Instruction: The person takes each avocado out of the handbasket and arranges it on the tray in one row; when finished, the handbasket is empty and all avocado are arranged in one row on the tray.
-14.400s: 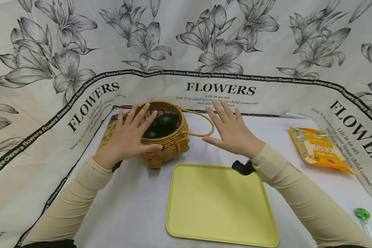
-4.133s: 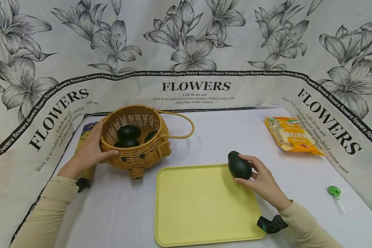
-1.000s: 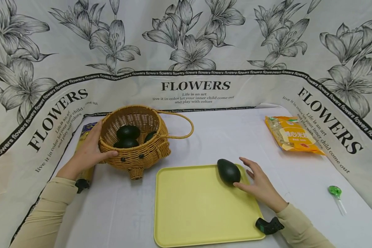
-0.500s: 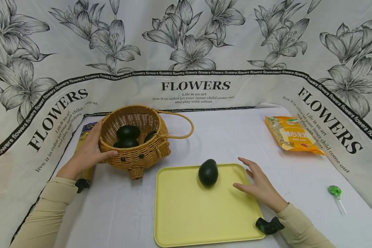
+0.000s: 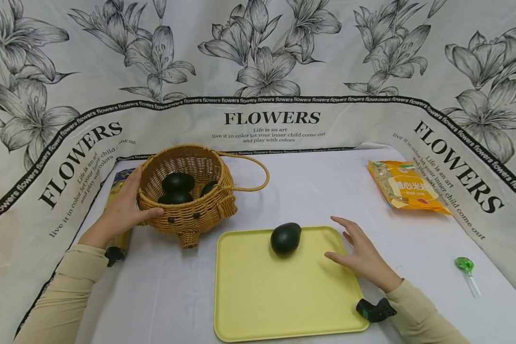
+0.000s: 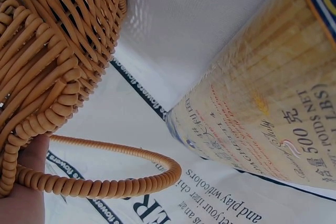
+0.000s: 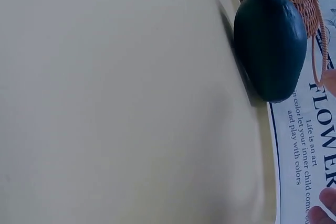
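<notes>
My left hand [image 5: 119, 210] holds the left side of a wicker basket [image 5: 208, 219] with an animal face, its thumb across the front. Inside the basket lie dark green avocados, one of them at the back [image 5: 178, 182]. Another avocado [image 5: 285, 239] lies on its side near the far edge of a yellow tray [image 5: 279, 296]. My right hand [image 5: 363, 255] is over the tray's right edge, thumb and fingers spread, with a gap between it and that avocado. In the left wrist view a finger [image 6: 32, 182] shows beside the looped basket handle [image 6: 105, 186].
A pack of spaghetti [image 6: 262, 103] lies left of the basket, partly behind my left hand. At the right are an orange snack bag [image 5: 408, 187] and a green lollipop [image 5: 465, 265]. A printed flower cloth [image 5: 271, 126] rises behind the table.
My right hand has let go of the avocado, which has rolled left along the tray's far edge and turned. My left hand and the basket have hardly moved in the last second.
</notes>
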Action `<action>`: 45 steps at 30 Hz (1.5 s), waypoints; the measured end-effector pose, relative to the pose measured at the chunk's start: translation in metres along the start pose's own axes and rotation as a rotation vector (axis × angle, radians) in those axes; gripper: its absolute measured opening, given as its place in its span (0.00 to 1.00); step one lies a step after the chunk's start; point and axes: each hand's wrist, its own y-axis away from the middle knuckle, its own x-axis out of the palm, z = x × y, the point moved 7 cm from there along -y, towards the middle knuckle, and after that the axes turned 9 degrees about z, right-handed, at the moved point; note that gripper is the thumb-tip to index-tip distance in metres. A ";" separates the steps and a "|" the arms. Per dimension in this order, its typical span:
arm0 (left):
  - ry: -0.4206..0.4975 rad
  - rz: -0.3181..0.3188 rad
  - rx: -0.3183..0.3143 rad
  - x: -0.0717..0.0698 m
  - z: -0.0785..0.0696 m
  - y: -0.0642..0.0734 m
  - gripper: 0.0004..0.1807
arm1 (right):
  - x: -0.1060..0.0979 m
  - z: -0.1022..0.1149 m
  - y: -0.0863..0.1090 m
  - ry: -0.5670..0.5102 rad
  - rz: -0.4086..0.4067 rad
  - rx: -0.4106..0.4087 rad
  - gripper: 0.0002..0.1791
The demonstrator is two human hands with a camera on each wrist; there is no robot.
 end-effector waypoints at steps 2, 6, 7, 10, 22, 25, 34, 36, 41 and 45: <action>-0.001 -0.001 0.003 0.000 0.000 0.000 0.66 | -0.003 0.002 -0.001 0.014 -0.005 -0.005 0.45; 0.000 -0.002 -0.001 0.000 0.001 -0.001 0.67 | -0.009 0.007 -0.002 0.030 -0.014 -0.009 0.45; 0.001 -0.002 -0.003 0.000 0.001 -0.001 0.67 | -0.010 0.008 -0.002 0.032 -0.016 -0.012 0.45; 0.000 -0.003 -0.007 0.000 0.001 -0.001 0.67 | -0.014 0.012 -0.003 0.030 -0.024 -0.020 0.45; -0.012 -0.002 -0.003 -0.001 -0.002 0.000 0.67 | -0.031 0.022 -0.010 0.062 -0.027 -0.022 0.46; -0.011 -0.002 -0.004 -0.001 -0.002 0.000 0.67 | -0.039 0.028 -0.014 0.073 -0.032 -0.021 0.46; -0.017 0.002 -0.004 0.000 -0.001 -0.001 0.67 | -0.053 0.050 -0.030 0.069 -0.041 -0.066 0.46; -0.021 0.001 -0.002 0.000 -0.001 -0.001 0.67 | -0.055 0.054 -0.033 0.068 -0.043 -0.083 0.46; -0.025 0.003 -0.006 0.000 -0.001 -0.001 0.67 | -0.061 0.067 -0.042 0.083 -0.039 -0.133 0.46; -0.021 0.002 -0.009 0.000 0.000 0.000 0.67 | -0.067 0.081 -0.054 0.089 -0.030 -0.164 0.46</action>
